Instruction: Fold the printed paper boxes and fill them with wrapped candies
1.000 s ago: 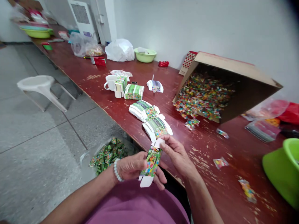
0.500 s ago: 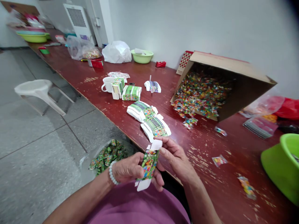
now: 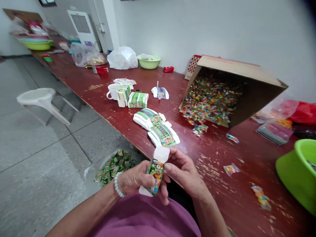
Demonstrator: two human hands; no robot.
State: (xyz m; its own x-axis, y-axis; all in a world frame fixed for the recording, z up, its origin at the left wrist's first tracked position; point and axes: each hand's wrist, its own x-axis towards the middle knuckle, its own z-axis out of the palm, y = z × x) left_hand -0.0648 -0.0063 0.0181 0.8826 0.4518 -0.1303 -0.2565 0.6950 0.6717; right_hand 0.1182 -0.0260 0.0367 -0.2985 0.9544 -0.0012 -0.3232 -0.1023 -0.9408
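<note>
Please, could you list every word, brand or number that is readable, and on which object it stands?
No text is readable.
Small box in the left hand: print too small.
Fanned green cartons: too small.
Red-checkered panel: lettering blurred.
White machine: label too small.

Angled inward from lower left and lower right: left forearm [image 3: 91, 205] and right forearm [image 3: 211, 205]. At left hand [image 3: 135, 179]: closed grip, thumb extended on top, fingers curled below. At right hand [image 3: 187, 171]: thumb directed toward left hand, fingers bent.
</note>
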